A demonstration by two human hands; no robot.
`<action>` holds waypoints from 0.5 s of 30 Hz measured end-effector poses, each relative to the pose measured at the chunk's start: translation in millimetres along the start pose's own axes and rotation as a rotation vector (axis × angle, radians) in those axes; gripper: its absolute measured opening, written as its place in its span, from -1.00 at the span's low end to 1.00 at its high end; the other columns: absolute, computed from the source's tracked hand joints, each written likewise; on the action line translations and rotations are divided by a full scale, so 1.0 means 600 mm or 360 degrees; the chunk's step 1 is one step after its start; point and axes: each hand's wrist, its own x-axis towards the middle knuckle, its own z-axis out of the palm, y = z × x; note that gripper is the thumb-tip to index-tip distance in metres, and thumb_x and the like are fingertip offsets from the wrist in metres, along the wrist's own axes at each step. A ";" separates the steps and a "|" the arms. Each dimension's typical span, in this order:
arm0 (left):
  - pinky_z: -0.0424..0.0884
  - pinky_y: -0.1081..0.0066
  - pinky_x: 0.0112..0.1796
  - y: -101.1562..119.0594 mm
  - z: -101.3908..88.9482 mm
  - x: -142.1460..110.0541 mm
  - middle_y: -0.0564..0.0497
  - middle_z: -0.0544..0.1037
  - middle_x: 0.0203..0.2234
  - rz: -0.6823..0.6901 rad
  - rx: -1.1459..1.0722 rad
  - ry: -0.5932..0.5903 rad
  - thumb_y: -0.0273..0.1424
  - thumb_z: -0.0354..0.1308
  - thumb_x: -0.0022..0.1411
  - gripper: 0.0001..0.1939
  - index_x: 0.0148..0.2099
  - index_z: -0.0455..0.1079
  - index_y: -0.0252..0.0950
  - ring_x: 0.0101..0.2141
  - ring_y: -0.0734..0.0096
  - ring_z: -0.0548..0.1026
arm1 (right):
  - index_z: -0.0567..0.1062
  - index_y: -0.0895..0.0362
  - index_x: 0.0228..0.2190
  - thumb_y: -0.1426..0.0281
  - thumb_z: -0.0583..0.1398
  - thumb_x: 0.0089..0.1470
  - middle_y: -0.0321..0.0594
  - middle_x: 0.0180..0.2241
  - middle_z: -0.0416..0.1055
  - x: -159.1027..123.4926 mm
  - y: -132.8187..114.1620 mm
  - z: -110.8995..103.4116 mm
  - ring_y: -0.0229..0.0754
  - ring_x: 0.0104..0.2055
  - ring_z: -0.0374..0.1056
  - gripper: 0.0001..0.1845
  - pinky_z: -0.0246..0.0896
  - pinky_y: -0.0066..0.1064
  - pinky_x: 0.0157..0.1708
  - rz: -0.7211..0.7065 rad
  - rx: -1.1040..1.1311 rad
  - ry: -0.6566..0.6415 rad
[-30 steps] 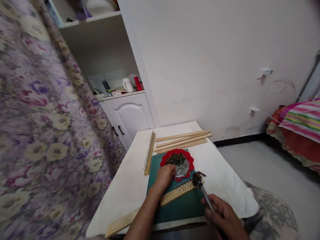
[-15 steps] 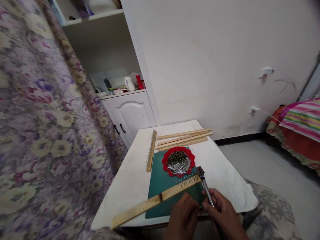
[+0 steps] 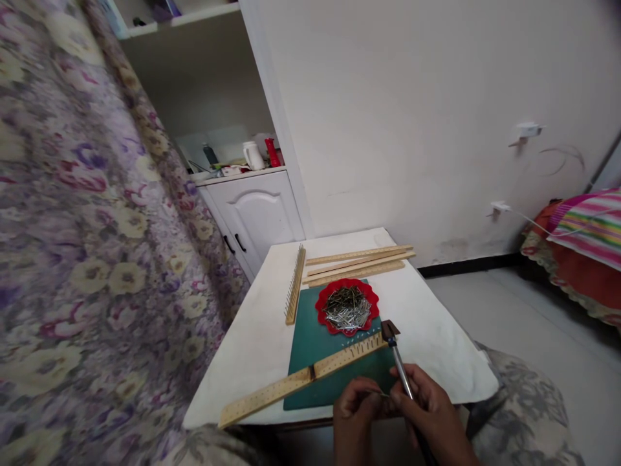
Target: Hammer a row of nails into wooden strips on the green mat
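Note:
My right hand (image 3: 429, 404) is wrapped around the shaft of a hammer (image 3: 402, 370), its head up near the right end of a wooden strip (image 3: 291, 384). Close beside it, my left hand (image 3: 356, 404) pinches a thin nail (image 3: 381, 393), and the fingertips of both hands almost meet at it. The strip lies slantwise across a green mat (image 3: 303, 330), with rows of holes and several nails standing in its right part. Behind it sits a red scalloped dish (image 3: 321, 312) holding a heap of nails (image 3: 348, 309), some dark, some silvery.
A strip studded with upright nails (image 3: 295, 291) lies on the white table (image 3: 252, 343) at left. Several wooden strips (image 3: 359, 260) lie at the back. A flowered curtain (image 3: 121, 259) hangs left, beside a white cabinet (image 3: 264, 217). A bed (image 3: 582, 259) stands far right.
My left hand has left the dish and come back toward me, beside my right hand, with a nail in its fingers. The right hand keeps hold of the hammer.

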 end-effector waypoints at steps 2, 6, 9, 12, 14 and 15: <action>0.29 0.49 -0.41 0.019 -0.019 0.015 0.08 0.43 -0.51 0.0128 0.0325 0.0101 -0.27 0.26 0.00 -0.81 -0.45 0.42 -0.31 -0.47 0.46 0.36 | 0.33 0.11 -0.24 0.11 0.25 -0.05 -0.44 -0.62 0.36 0.000 -0.002 0.000 -0.45 -0.80 0.05 -0.58 -0.04 -0.64 -0.84 0.0021 -0.0002 0.0001; 0.29 0.46 -0.36 0.045 -0.059 0.057 0.06 0.42 -0.51 0.0483 0.1065 0.0177 -0.26 0.16 0.12 -0.79 -0.43 0.43 -0.30 -0.42 0.39 0.38 | 0.34 0.12 -0.24 0.10 0.24 -0.04 -0.41 -0.63 0.37 0.001 -0.010 -0.002 -0.44 -0.80 0.06 -0.58 -0.07 -0.63 -0.84 0.0004 -0.0010 0.0048; 0.29 0.46 -0.39 0.043 -0.073 0.080 0.04 0.41 -0.50 0.0583 0.1349 0.0169 -0.25 0.07 0.19 -0.76 -0.41 0.41 -0.29 -0.44 0.39 0.40 | 0.34 0.11 -0.26 0.11 0.24 -0.04 -0.42 -0.64 0.35 0.002 -0.015 -0.003 -0.43 -0.81 0.06 -0.60 -0.07 -0.61 -0.84 -0.0003 -0.0054 0.0045; 0.30 0.48 -0.40 0.035 -0.073 0.089 0.04 0.43 -0.49 0.0630 0.1498 0.0156 -0.30 0.02 0.23 -0.77 -0.39 0.40 -0.29 -0.44 0.40 0.42 | 0.31 0.12 -0.24 0.10 0.22 -0.02 -0.43 -0.64 0.36 0.002 -0.017 -0.002 -0.44 -0.83 0.05 -0.58 -0.06 -0.62 -0.85 0.0031 -0.0093 0.0014; 0.30 0.49 -0.39 0.033 -0.070 0.090 0.04 0.44 -0.48 0.0648 0.1580 0.0140 -0.33 0.02 0.23 -0.79 -0.39 0.41 -0.28 -0.42 0.41 0.43 | 0.31 0.13 -0.23 0.10 0.22 -0.03 -0.42 -0.64 0.37 0.002 -0.016 -0.002 -0.44 -0.82 0.06 -0.57 -0.05 -0.63 -0.85 0.0041 -0.0100 0.0003; 0.30 0.49 -0.39 0.034 -0.069 0.090 0.05 0.45 -0.47 0.0653 0.1613 0.0139 -0.34 0.02 0.23 -0.80 -0.39 0.41 -0.27 -0.42 0.41 0.44 | 0.31 0.13 -0.23 0.10 0.23 -0.03 -0.41 -0.64 0.37 0.003 -0.016 -0.002 -0.44 -0.81 0.07 -0.57 -0.05 -0.64 -0.85 0.0041 -0.0102 0.0003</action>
